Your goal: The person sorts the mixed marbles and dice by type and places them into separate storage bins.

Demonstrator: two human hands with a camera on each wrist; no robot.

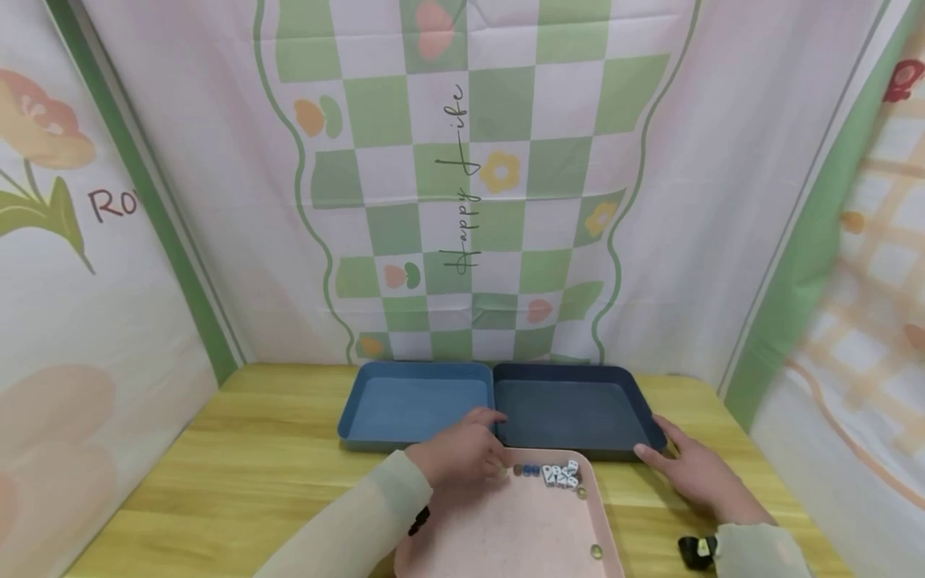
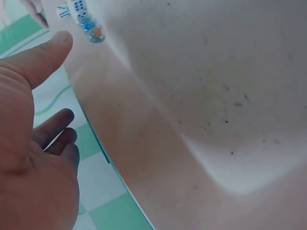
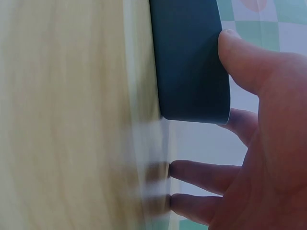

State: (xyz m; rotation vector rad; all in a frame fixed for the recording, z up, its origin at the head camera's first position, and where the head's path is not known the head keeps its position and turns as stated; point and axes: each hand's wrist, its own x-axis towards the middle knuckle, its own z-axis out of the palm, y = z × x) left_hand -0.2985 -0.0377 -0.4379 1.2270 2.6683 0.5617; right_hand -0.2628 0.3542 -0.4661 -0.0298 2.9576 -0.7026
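Observation:
My left hand [image 1: 466, 449] reaches over the far rim of a pink tray [image 1: 499, 534], its index finger near where two trays meet. In the left wrist view its thumb is stretched out, and nothing shows in the hand. My right hand [image 1: 697, 474] is at the near right corner of a dark navy tray [image 1: 560, 409]. There the thumb and index finger touch the corner from outside, while the other fingers are spread, as the right wrist view shows. White dice [image 1: 560, 475] sit in the pink tray's far right corner beside small blue beads [image 1: 531, 470].
A blue tray [image 1: 419, 405] stands left of the navy one, side by side at the back of the wooden table [image 1: 238, 466]. One greenish glass bead [image 1: 596, 551] lies along the pink tray's right side. A patterned curtain [image 1: 499, 233] hangs behind.

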